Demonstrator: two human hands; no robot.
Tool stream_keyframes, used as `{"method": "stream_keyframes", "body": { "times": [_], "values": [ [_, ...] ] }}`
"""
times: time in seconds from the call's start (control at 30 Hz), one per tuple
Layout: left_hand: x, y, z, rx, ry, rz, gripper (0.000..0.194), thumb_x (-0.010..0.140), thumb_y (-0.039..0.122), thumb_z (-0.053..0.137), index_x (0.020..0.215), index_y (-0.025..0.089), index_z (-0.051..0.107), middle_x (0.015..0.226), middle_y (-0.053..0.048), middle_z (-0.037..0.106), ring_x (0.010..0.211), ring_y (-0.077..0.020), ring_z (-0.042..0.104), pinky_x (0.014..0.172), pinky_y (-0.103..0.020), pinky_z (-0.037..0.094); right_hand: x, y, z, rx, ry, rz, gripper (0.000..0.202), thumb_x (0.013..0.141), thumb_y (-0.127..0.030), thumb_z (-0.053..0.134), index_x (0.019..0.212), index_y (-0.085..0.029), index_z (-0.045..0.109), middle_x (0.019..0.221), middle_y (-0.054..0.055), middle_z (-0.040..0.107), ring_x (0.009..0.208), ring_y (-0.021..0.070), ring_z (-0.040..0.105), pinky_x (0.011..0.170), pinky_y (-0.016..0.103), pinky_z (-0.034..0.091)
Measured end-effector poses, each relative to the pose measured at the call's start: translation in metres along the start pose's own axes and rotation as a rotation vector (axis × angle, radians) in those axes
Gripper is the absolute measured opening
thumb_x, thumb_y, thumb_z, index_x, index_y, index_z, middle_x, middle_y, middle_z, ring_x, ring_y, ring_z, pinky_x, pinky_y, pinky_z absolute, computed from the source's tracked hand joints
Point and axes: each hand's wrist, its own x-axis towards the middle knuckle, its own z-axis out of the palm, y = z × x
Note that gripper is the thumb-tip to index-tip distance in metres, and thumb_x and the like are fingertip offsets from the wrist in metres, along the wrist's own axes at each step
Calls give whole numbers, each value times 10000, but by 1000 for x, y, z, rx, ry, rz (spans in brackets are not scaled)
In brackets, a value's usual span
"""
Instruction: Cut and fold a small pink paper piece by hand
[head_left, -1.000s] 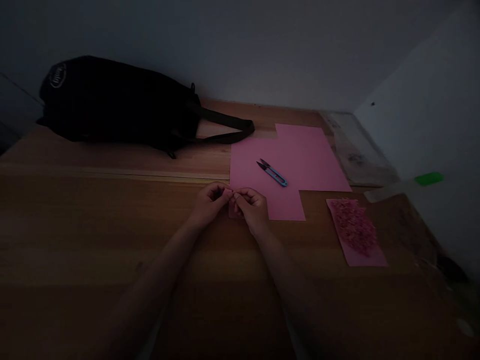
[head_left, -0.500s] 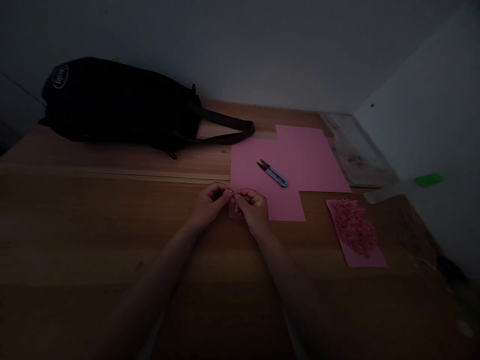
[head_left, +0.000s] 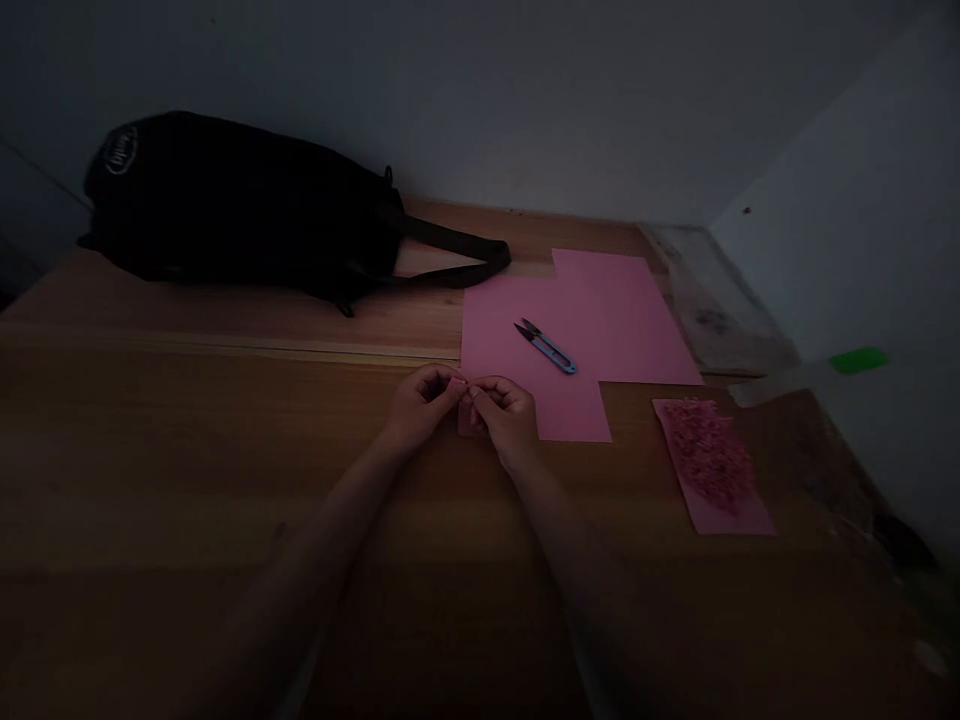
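Note:
My left hand [head_left: 418,408] and my right hand [head_left: 508,418] meet fingertip to fingertip over the near left edge of the pink paper [head_left: 574,415]. Both are closed in a pinch. Between the left thumb and forefinger shows a small pink paper piece [head_left: 454,385]. The right fingertips press against its end, and the fingers hide most of it. Beyond the right hand, thread snips [head_left: 547,348] with blue handles and dark blades lie with the blades apart on the pink paper.
A black bag [head_left: 240,205] lies at the back left, its strap [head_left: 491,262] reaching the pink paper. On the right, a heap of pink shreds [head_left: 709,455] covers a smaller pink sheet [head_left: 739,522]. Clear plastic [head_left: 716,310] and a green-tipped strip [head_left: 859,360] are by the right wall.

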Motion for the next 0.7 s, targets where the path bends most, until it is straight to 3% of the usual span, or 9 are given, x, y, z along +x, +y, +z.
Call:
{"method": "stream_keyframes", "body": {
  "times": [0.7],
  "values": [
    [-1, 3, 1, -3, 15, -5, 136, 672, 281, 659, 708, 161, 606, 685, -3, 613, 651, -115, 559, 655, -250, 445, 0, 0, 0, -15, -30, -17, 138, 666, -309, 596, 702, -176, 592, 444, -73, 496, 381, 55, 416, 387, 184, 333]
  ]
}}
